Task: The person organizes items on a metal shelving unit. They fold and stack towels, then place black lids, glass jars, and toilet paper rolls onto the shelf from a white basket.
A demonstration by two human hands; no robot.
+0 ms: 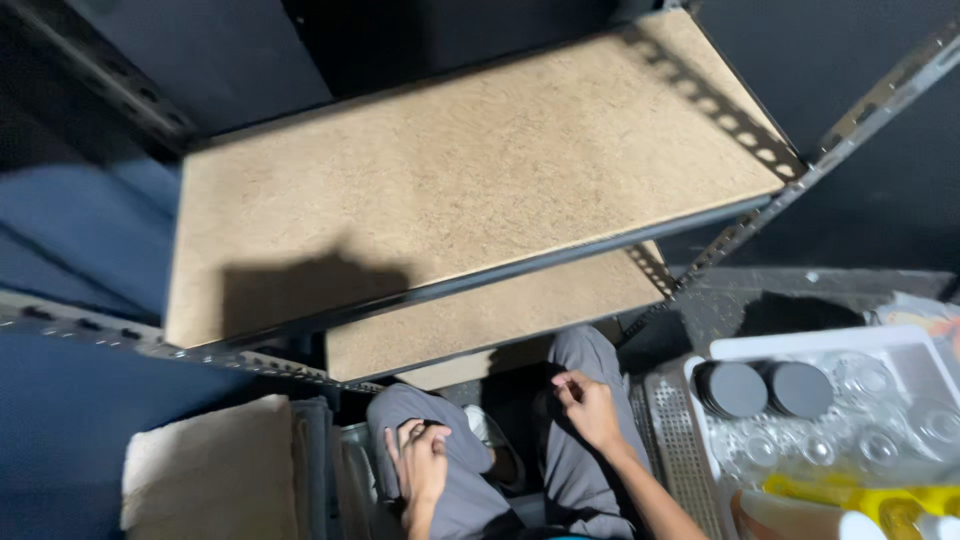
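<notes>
Two hands low in frame, resting on my grey-trousered knees: left hand (422,462) loosely curled, empty; right hand (590,405) half-curled, empty. Chipboard shelf (470,170) lies above, long axis left-right. White tray (790,345) with two dark discs (765,390) lower right, nearer right hand.

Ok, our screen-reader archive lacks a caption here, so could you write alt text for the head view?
Seen from above, a person's left hand and right hand rest empty near their grey-trousered knees, below a bare brown particleboard shelf on a dark metal rack. To the right, a white plastic bin holds clear glass jars and two dark round lids.
</notes>
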